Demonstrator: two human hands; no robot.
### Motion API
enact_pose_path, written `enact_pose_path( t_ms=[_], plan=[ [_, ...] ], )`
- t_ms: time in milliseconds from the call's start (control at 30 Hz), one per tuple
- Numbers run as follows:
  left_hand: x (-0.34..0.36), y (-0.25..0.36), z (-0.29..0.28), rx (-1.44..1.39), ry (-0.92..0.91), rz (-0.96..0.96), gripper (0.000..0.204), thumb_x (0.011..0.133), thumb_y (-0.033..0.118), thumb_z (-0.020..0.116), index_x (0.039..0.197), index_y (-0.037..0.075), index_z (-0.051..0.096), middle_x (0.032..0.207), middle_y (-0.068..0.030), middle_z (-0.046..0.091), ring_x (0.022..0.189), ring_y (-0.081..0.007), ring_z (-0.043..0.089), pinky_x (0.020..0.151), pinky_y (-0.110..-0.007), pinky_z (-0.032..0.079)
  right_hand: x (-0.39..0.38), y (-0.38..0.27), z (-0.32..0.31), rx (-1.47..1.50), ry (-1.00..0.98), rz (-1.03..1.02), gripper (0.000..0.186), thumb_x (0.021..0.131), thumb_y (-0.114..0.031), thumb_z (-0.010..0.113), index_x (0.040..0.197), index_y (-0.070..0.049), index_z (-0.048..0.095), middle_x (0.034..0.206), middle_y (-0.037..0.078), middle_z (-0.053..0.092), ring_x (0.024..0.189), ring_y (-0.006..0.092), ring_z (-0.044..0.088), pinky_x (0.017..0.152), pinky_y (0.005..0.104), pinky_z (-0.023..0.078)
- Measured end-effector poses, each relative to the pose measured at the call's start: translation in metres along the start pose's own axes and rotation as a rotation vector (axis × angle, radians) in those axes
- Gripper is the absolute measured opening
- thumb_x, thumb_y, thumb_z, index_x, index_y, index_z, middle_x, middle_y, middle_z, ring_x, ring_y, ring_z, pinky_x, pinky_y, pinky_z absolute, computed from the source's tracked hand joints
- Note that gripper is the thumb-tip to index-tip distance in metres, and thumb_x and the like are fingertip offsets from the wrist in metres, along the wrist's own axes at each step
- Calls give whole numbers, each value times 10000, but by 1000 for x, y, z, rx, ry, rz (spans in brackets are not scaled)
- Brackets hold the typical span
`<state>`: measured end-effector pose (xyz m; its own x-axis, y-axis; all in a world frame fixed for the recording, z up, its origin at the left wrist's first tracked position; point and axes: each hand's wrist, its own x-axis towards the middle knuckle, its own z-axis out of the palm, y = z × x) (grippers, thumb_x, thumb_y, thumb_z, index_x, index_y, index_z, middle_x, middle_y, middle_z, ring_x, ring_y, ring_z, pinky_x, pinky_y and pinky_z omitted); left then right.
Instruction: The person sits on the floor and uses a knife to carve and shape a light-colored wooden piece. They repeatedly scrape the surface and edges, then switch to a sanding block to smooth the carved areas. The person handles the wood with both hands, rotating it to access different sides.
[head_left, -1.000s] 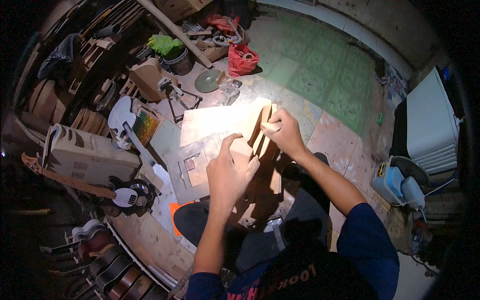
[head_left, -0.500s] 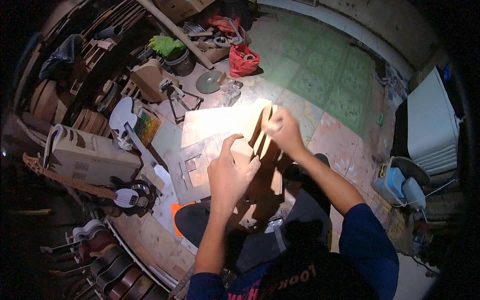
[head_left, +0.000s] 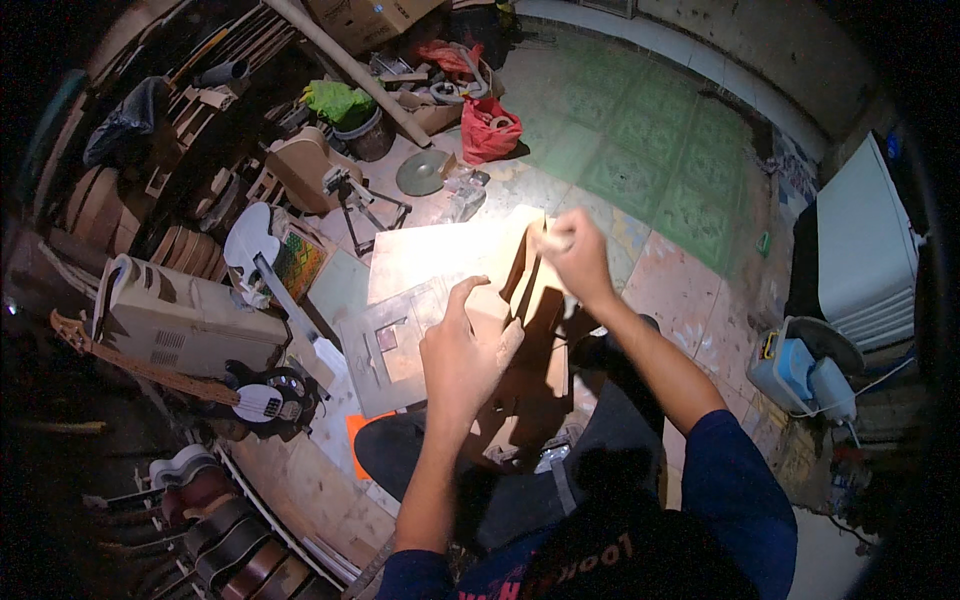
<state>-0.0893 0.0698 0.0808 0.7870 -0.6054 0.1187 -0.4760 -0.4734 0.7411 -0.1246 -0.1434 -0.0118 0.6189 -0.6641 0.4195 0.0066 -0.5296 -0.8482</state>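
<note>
The left hand (head_left: 465,360) has its thumb and forefinger spread wide around the near end of the wood (head_left: 490,308), holding it. The right hand (head_left: 580,255) is curled at the wood's far right edge; its fingertips blur, so I cannot tell what they hold. The wood lies in front of the person, at the right end of a brightly lit board (head_left: 415,260). A grey plate (head_left: 372,385) with cutouts lies near and left of the board.

Beyond, on the tiled floor (head_left: 645,140), green at the far right, are a disc (head_left: 424,173), a red bag (head_left: 488,130) and a bucket (head_left: 368,137). To the left are a white guitar (head_left: 252,240), a dark guitar (head_left: 285,405) and, nearer, a row of guitars (head_left: 220,525). To the right stand a white box (head_left: 865,240) and a tub (head_left: 765,375).

Compared with a second ago, the right hand is slightly farther away, and more lit wood shows below it. The left hand keeps its hold.
</note>
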Motion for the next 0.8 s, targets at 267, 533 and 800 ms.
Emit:
enact_pose_path(
  t_ms=[267,533,800],
  plan=[
    [-1,3,-3,4,-19,-46,577,724,220,776,1260,124,586,824,-189,703,724,-276,690,713,-367,533,-1,6,-2,-43,-30,-72,324,730,-136,841,839,-32,554,793,101,599,752,215,605,678,334,482],
    [-1,-5,2,9,51,49,552,745,287,749,1243,123,577,701,-209,662,681,-389,678,681,-454,525,-3,3,2,-8,-29,-75,303,757,-124,834,831,-22,558,731,64,578,710,138,558,650,300,470],
    [-7,2,-3,-2,-9,-83,531,744,234,765,1234,126,591,828,-195,695,755,-315,696,723,-397,534,-2,-44,-25,334,-657,725,204,850,-216,731,920,-55,628,702,-32,531,619,73,480,545,241,397]
  ],
)
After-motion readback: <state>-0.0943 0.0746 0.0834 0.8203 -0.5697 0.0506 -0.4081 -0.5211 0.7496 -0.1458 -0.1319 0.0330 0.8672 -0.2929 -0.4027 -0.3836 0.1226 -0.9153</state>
